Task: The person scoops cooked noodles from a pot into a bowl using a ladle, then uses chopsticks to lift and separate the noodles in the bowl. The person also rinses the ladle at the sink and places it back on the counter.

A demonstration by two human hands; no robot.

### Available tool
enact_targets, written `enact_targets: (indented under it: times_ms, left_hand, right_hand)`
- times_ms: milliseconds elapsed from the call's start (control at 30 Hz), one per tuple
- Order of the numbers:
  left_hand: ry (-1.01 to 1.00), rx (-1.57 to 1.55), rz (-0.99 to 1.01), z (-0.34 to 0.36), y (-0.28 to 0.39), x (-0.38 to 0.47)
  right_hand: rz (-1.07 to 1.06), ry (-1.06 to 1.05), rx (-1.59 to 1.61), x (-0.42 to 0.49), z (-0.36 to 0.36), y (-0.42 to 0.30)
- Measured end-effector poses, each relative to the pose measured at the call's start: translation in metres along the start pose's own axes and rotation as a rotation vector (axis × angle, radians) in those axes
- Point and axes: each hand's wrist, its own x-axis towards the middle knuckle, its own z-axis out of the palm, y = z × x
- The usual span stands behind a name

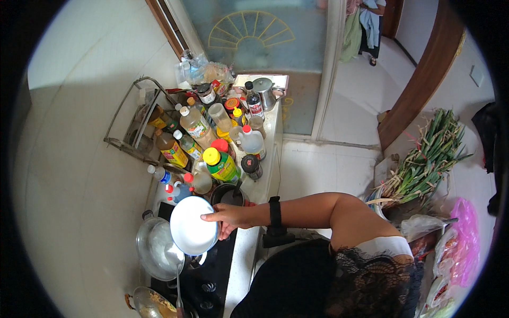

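Observation:
My right hand [228, 219] grips a white bowl with a blue rim [194, 225], thumb inside the rim and fingers beneath. The bowl is tilted, its white inside facing the camera. It overlaps the edge of a shiny metal pan [153, 248] on the black stove. A metal ladle [179, 284] rests with its head in that pan, its handle running down to the picture's lower edge. Below is a second pan [149, 304] with cooked food in it. Beside my hand stands a dark pot [226, 194] with a utensil inside. My left hand is out of view.
Sauce bottles [195, 125], jars and a metal pitcher [264, 91] crowd the counter, beside a wire rack [131, 147]. Behind me at right lie green onions [425, 159] and a pink plastic bag [465, 246]. A person [372, 24] stands beyond the doorway holding cloth.

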Motion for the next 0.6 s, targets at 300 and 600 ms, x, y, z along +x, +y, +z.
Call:
enact_targets:
  times_ms: [300,600]
  left_hand:
    - [-0.186,-0.236,-0.105,-0.020,-0.004,0.004]
    - [-0.163,-0.203,0.029,0.002,0.006,-0.022]
  right_hand:
    - [0.036,0.040,-0.036,0.007,-0.005,0.009]
    - [0.134,-0.040,0.057,0.028,-0.002,0.018]
